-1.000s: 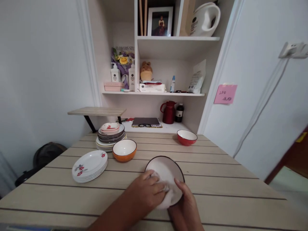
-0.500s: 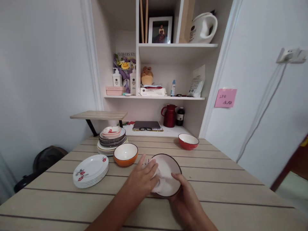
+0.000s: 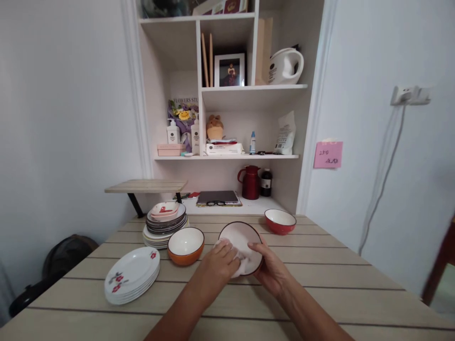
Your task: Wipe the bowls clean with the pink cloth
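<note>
A round bowl (image 3: 238, 232) with a white inside and a thin dark rim is tilted toward me over the table. My right hand (image 3: 273, 266) grips its right side, thumb over the rim on the inside and fingers underneath, partly hidden. Closed on a crumpled pale pink cloth (image 3: 244, 266), my left hand (image 3: 223, 261) presses it against the bowl's lower left inside. To the left stands an orange bowl (image 3: 186, 242), white within. Farther back at the right is a red bowl (image 3: 280, 222).
Flowered white plates (image 3: 131, 272) lie stacked at the left. Behind them rises a pile of dark-rimmed plates (image 3: 166, 225) topped by small pink dishes (image 3: 164, 209). A red jug (image 3: 250, 182), a dark bottle (image 3: 266, 183) and a laptop (image 3: 217, 197) line the back, below shelves.
My view has tipped upward, showing more of the shelves. The bowl remains in my right hand, turned slightly, and the left hand with the cloth has shifted lower along its inside.
</note>
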The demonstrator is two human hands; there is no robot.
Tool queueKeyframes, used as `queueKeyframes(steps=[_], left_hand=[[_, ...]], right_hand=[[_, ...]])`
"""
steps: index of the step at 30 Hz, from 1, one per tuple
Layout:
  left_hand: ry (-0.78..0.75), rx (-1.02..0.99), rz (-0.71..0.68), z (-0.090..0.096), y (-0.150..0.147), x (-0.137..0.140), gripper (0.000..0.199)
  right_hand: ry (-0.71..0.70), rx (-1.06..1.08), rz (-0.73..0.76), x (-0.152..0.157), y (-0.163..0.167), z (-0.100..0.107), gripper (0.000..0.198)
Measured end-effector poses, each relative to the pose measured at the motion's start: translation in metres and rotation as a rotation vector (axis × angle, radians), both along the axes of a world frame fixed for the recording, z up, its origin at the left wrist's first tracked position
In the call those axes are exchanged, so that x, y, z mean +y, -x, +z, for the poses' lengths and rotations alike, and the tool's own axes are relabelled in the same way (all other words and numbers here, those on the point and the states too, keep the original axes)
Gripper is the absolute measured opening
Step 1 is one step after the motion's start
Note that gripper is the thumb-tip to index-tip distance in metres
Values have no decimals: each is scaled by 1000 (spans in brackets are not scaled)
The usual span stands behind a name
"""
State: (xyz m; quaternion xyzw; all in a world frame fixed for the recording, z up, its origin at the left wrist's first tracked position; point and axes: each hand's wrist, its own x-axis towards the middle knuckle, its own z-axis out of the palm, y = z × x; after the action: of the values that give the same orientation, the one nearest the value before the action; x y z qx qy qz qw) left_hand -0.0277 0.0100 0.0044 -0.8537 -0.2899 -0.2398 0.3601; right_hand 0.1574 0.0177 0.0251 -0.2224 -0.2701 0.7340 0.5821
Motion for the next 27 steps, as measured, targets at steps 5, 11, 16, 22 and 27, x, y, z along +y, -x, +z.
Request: queueKeyframes(steps=[5, 11, 16, 22, 27], left_hand=[[35, -129, 55, -12, -18, 12, 21], [16, -291, 114, -29, -37, 32, 28], [83, -387, 159, -35, -49, 40, 37], [99, -271, 43, -46, -37, 54, 35], [-17, -75, -50, -57, 0, 71, 31]], right_hand=[[-20, 46, -30, 15, -1, -6, 78], [-84, 64, -39, 27, 16, -10, 57], [-45, 2, -6, 40, 29, -17, 37], [78, -15, 93, 53, 26, -33, 34], [23, -27, 49, 53, 23, -36, 30]])
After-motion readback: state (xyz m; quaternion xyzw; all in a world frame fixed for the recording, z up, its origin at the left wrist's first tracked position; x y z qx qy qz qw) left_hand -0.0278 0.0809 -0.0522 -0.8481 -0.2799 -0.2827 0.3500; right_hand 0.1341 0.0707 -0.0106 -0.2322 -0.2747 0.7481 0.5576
